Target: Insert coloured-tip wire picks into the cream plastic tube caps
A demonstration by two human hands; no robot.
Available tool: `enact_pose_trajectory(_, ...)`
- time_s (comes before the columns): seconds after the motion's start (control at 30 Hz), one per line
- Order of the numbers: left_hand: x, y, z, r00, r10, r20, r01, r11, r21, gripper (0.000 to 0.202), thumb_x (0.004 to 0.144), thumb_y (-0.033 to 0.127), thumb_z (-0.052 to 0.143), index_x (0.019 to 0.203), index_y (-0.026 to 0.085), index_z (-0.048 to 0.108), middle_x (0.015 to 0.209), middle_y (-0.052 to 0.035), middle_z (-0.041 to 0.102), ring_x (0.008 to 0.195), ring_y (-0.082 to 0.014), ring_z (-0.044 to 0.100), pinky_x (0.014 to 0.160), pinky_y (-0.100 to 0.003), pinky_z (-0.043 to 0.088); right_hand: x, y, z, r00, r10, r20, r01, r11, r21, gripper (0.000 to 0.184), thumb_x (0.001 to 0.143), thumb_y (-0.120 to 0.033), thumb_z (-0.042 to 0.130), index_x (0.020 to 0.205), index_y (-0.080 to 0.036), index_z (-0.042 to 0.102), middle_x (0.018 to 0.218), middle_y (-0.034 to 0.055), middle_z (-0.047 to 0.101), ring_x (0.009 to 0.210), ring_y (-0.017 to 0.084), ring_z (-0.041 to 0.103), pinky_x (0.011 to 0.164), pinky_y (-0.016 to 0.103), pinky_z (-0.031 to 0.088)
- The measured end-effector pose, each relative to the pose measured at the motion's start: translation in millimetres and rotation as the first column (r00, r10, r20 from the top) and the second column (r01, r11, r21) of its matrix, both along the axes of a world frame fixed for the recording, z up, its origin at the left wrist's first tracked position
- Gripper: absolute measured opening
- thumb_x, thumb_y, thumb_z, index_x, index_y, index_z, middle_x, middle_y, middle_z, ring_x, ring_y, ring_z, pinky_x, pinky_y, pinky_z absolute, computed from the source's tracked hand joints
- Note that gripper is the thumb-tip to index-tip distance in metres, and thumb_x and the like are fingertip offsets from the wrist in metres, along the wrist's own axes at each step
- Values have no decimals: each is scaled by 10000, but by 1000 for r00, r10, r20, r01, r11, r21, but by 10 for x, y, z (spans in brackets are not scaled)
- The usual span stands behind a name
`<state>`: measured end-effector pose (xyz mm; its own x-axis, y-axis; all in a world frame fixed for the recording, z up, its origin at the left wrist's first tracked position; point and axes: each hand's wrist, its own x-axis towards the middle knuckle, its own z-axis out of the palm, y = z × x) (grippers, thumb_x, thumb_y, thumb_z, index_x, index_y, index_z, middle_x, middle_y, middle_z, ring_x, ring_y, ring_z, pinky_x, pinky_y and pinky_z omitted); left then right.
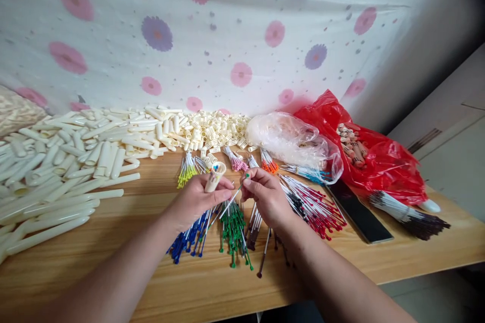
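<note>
My left hand [194, 198] is wrapped round a cream plastic pen piece [214, 176], tilted up, with blue and other coloured ends showing inside its wide mouth. Between the fingertips of my right hand [267, 197] is a thin white pen refill [230, 205] with a green end; its shaft slants down towards my left fingers. Just below both hands lie a bunch of green-ended refills [234, 232] and a bunch of blue-ended refills [191, 237]. Brown-ended refills [254, 224] are partly covered by my right hand. To its right fan out red-ended refills [314, 207] and black-ended refills [294, 199].
Cream tubes [76, 156] and short slotted cream pieces [215, 128] are heaped at the left and back. Yellow [186, 174], pink [238, 161] and orange [269, 162] bunches stand behind my hands. A clear bag [284, 131], red bag [394, 161] and black strip [359, 212] lie rightward.
</note>
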<state>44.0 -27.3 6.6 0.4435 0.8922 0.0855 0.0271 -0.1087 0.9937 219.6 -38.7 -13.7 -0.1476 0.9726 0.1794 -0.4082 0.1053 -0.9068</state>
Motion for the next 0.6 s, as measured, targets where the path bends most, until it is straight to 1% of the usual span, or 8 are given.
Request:
enact_pose_trajectory(0.1,94,-43,-31,997,18,-71,-12,997,82,171,733,287,651,638,151,612,605,1,599,613,-128,535,614,-266,415,-36,-23,4,997,38,67,-40,999,27,183,735,-312,694,734,-183,563,621,-50,559,521,75,531,520,216,447)
enact_pose_trajectory(0.27,126,-43,-92,991,108,-77,-99,989,108,189,732,276,630,607,157,554,545,43,512,535,-102,465,550,-241,380,-34,-21,2,990,8,142,-18,997,70,188,728,-332,699,766,-179,597,648,-34,587,553,80,537,560,233,456)
enact_pose_trajectory(0.37,89,-10,-126,982,126,-142,-104,982,156,190,733,282,637,614,154,562,549,41,502,534,-105,456,537,-240,372,7,-10,28,956,-89,279,40,984,176,167,758,-326,669,749,-175,597,636,-26,584,562,92,541,559,241,451)
enact_pose_trajectory(0.43,50,20,-134,973,152,-172,-104,959,262,180,751,291,644,650,153,589,594,24,534,575,-121,490,563,-251,390,65,-39,100,891,-226,393,102,945,311,143,797,-302,630,740,-175,595,643,-11,598,577,108,560,561,252,457)
enact_pose_trajectory(0.47,26,36,-131,971,173,-167,-108,935,338,169,759,296,649,680,153,605,637,11,559,616,-133,515,595,-262,407,104,-77,160,847,-328,418,153,904,398,119,816,-279,611,753,-178,603,660,-1,613,596,118,576,571,261,467)
enact_pose_trajectory(0.5,2,52,-123,970,192,-149,-114,901,418,159,768,301,654,714,155,619,688,-2,581,666,-146,537,635,-275,421,147,-134,235,797,-442,411,214,844,492,87,831,-250,593,782,-182,614,694,11,633,631,131,597,592,274,481)
enact_pose_trajectory(0.53,-22,67,-114,972,199,-122,-115,863,492,152,778,304,656,744,158,628,736,-14,596,714,-156,551,675,-286,430,191,-210,323,745,-564,356,292,755,587,56,841,-213,580,817,-191,625,723,17,649,662,140,615,613,285,494)
enact_pose_trajectory(0.6,-63,94,-96,981,178,-80,-97,800,592,144,809,308,640,791,165,641,789,-27,607,770,-164,561,722,-295,430,268,-405,520,647,-744,165,423,531,735,110,837,-138,567,890,-208,633,814,31,670,766,164,641,682,319,521)
